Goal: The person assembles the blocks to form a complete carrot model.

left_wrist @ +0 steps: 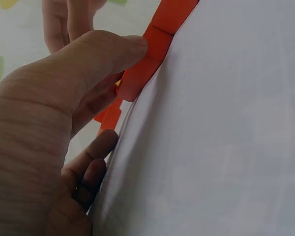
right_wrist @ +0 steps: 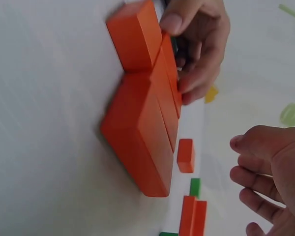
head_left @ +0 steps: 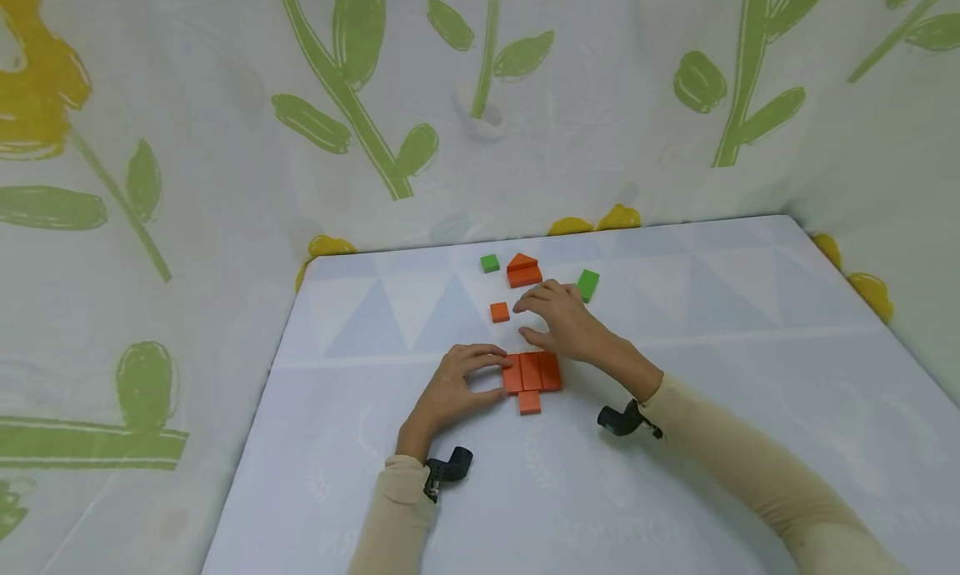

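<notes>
Three red-orange wooden blocks (head_left: 531, 372) lie side by side in a row on the table, and a smaller orange block (head_left: 529, 403) touches the row's near side. My left hand (head_left: 450, 389) pinches the leftmost block of the row, thumb at its near end and fingers at its far end; the left wrist view shows the thumb against the orange blocks (left_wrist: 140, 73). Above the table, just beyond the row, hovers my right hand (head_left: 564, 318), fingers loosely bent and apart. Nothing is between them in the right wrist view, where the row (right_wrist: 142, 132) looks large.
Farther back lie a small orange block (head_left: 499, 312), a green block (head_left: 490, 263), and an orange triangular block (head_left: 522, 261) against another orange block (head_left: 525, 277). A second green block (head_left: 588, 283) is partly behind my right hand. A flower-patterned curtain (head_left: 525, 158) hangs behind the table (head_left: 360, 408).
</notes>
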